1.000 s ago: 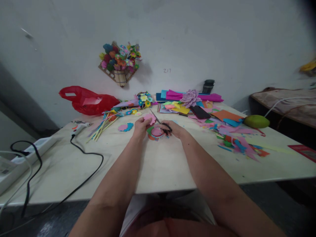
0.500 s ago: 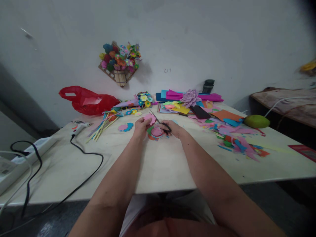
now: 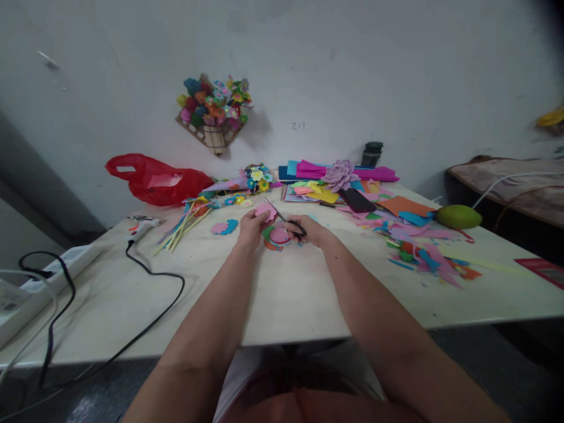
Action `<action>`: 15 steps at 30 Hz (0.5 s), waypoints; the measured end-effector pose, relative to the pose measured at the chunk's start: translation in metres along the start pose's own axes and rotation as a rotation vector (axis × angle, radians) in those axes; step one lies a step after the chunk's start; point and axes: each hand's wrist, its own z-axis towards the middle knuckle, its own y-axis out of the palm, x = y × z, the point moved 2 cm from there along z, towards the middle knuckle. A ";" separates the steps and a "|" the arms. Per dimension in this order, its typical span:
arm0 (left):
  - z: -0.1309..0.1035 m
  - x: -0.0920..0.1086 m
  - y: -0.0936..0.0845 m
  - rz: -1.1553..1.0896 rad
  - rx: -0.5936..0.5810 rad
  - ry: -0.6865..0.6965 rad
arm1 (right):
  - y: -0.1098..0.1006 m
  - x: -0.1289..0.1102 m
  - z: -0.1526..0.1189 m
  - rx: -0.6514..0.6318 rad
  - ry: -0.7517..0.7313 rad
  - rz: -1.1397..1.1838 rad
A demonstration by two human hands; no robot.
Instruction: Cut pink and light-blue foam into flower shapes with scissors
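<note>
My left hand (image 3: 252,228) pinches a pink scalloped paper piece (image 3: 266,212) above the table. In my right hand (image 3: 308,230) are black-handled scissors (image 3: 281,216), their blades pointing up and left beside the pink piece. Below and between the hands lies a round pink roll (image 3: 280,236) with green and orange paper around it and small scraps close by. Pink and blue scalloped pieces (image 3: 224,227) rest on the table to the left of my left hand.
A glue gun (image 3: 144,228) with a black cord and a red bag (image 3: 161,181) are on the left. Behind are paper flowers (image 3: 258,176) and coloured sheets (image 3: 325,194). Right of them lie a dark phone (image 3: 358,200), paper scraps (image 3: 429,258) and a green fruit (image 3: 458,216).
The pink piece has turned or shifted slightly left in my left hand. The scissors' tips have moved slightly left and down.
</note>
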 end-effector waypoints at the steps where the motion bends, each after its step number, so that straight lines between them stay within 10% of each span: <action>1: 0.001 0.000 -0.001 0.004 -0.001 0.003 | 0.000 0.000 0.000 -0.002 0.009 0.000; 15: 0.000 -0.001 -0.003 0.048 -0.037 0.001 | -0.003 0.003 0.000 -0.063 -0.007 -0.040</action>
